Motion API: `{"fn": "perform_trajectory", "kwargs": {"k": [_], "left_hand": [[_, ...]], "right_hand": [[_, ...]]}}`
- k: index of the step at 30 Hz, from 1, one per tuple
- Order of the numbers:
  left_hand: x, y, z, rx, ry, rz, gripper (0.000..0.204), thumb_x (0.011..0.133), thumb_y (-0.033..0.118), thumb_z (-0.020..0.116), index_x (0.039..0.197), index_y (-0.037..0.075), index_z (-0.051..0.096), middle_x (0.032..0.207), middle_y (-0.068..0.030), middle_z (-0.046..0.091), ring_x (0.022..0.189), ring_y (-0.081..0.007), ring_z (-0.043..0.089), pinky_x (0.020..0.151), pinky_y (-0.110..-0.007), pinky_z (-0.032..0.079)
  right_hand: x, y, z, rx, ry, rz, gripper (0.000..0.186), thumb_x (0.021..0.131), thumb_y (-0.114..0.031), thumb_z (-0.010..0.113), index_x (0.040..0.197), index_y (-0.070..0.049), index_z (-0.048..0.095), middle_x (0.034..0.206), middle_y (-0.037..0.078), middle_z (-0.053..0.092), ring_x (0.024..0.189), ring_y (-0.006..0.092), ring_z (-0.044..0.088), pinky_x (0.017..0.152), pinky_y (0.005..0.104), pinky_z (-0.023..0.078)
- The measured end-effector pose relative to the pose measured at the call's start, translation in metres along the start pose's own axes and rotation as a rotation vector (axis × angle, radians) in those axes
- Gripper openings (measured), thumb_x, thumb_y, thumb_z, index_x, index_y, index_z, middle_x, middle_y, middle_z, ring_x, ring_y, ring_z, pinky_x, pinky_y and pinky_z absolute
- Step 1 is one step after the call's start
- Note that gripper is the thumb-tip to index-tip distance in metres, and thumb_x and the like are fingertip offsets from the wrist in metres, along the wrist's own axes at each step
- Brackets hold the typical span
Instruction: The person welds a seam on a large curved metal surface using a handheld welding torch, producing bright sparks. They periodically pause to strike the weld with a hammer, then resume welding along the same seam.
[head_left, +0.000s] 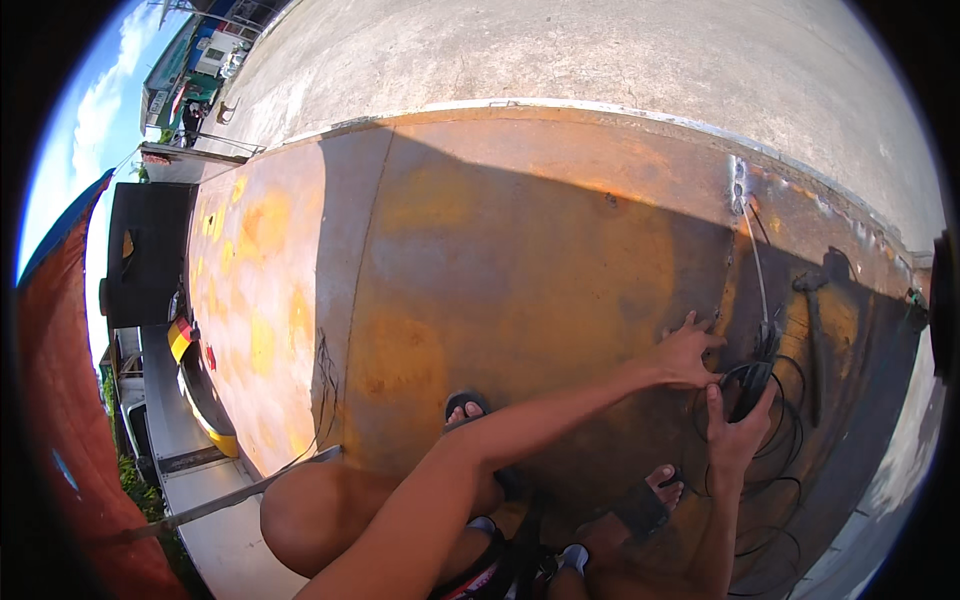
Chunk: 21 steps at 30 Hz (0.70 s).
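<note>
I squat on the rusty steel plate (510,300). My right hand (735,430) grips a black welding electrode holder (752,388), whose thin electrode rod (755,260) reaches up to a bright weld patch (739,182) near the plate's far edge; contact at the tip is unclear. My left hand (690,352) has its fingers spread low over the plate, just left of the holder, holding nothing visible. Loops of black cable (800,430) lie around my right hand. A hammer (814,350) lies to the right of the holder.
A concrete yard (600,55) borders the plate, with an animal (226,110) and structures at far left. A dark panel (145,255), yellow curved parts (205,410) and a red tarp (70,380) line the left side. My sandalled feet (465,410) rest on the plate.
</note>
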<state>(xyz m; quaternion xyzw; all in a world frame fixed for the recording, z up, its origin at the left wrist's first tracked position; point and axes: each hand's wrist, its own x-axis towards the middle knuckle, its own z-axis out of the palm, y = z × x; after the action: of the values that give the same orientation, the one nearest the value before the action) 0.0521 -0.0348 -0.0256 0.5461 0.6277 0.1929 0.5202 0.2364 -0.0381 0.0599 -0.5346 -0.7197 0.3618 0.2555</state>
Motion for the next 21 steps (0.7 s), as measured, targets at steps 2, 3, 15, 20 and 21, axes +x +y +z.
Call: {"fn": "perform_trajectory", "kwargs": {"k": [2,3,15,20,21], "left_hand": [[-0.007,-0.013,-0.005,0.028,-0.001,-0.011,0.095,0.076,0.064,0.085,0.153,0.013,0.062,0.167,-0.0342,0.038,0.158,-0.0608,0.024,0.126,-0.067,0.032],[-0.004,-0.006,-0.010,0.059,-0.025,-0.012,0.096,0.078,0.067,0.083,0.154,0.013,0.061,0.168,-0.0349,0.037,0.158,-0.0612,0.022,0.127,-0.065,0.032],[-0.007,0.004,-0.021,0.040,-0.042,-0.012,0.096,0.082,0.067,0.082,0.153,0.005,0.060,0.166,-0.0322,0.043,0.159,-0.0561,0.024,0.128,-0.059,0.033],[-0.009,0.001,-0.032,-0.047,-0.007,0.031,0.079,0.094,0.061,0.075,0.146,0.001,0.065,0.158,-0.0308,0.053,0.154,-0.0523,0.039,0.127,-0.055,0.035],[-0.008,-0.004,-0.035,-0.105,0.027,0.043,0.074,0.097,0.059,0.072,0.142,0.000,0.068,0.154,-0.0302,0.058,0.149,-0.0525,0.045,0.124,-0.054,0.039]], "right_hand": [[0.006,-0.009,0.008,0.000,-0.040,0.020,0.065,0.088,-0.030,0.090,0.132,0.001,0.054,0.104,0.015,0.075,0.091,0.0319,0.076,0.081,0.0416,0.058],[0.011,-0.009,0.005,-0.005,-0.037,0.028,0.064,0.087,-0.032,0.091,0.128,0.000,0.054,0.101,0.013,0.076,0.089,0.0324,0.077,0.079,0.0417,0.059],[0.010,-0.015,0.004,-0.007,-0.065,0.178,0.069,0.086,-0.041,0.091,0.125,0.001,0.053,0.090,0.012,0.076,0.072,0.0288,0.075,0.065,0.0401,0.057],[0.014,-0.019,0.010,0.013,-0.065,0.182,0.069,0.085,-0.041,0.091,0.125,0.001,0.054,0.088,0.014,0.075,0.071,0.0290,0.075,0.064,0.0393,0.057],[0.013,-0.020,0.014,0.026,-0.055,0.167,0.069,0.084,-0.041,0.092,0.125,0.001,0.054,0.088,0.013,0.075,0.072,0.0290,0.075,0.065,0.0390,0.057]]}}
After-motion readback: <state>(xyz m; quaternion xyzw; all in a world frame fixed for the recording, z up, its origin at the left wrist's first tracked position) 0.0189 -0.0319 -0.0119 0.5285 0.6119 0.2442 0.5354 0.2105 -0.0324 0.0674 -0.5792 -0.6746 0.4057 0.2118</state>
